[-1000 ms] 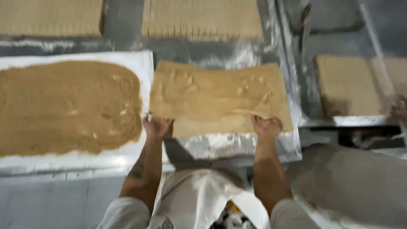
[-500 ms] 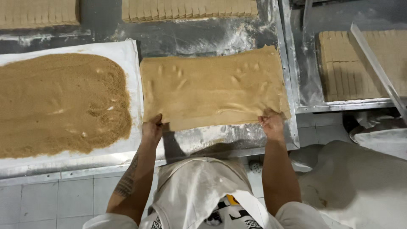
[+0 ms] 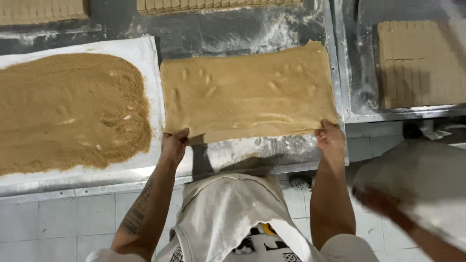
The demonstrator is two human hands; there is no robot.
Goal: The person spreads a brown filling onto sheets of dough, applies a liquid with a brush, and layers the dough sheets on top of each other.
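Both hands were closed on one dough sheet [image 3: 247,94]: our left hand [image 3: 174,144] pinched its near-left corner, our right hand [image 3: 330,139] its near-right corner.

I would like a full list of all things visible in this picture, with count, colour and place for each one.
dough sheet: one, tan, flat on the middle of the table, near edge lifted.
crumb layer: one, brown, spread on the white sheet at left.
white sheet: one, white, under the crumbs.
metal table: one, grey and floured, under everything.
cut dough stacks: three in view, tan, one in the tray at right, two at the top edge.
metal tray: one, grey, at right.
tiled floor: white, below the table.
other person's arm: one, blurred, lower right.
apron: one, off-white, on the person.
left hand: grips the sheet's near left corner.
right hand: grips the near right corner.
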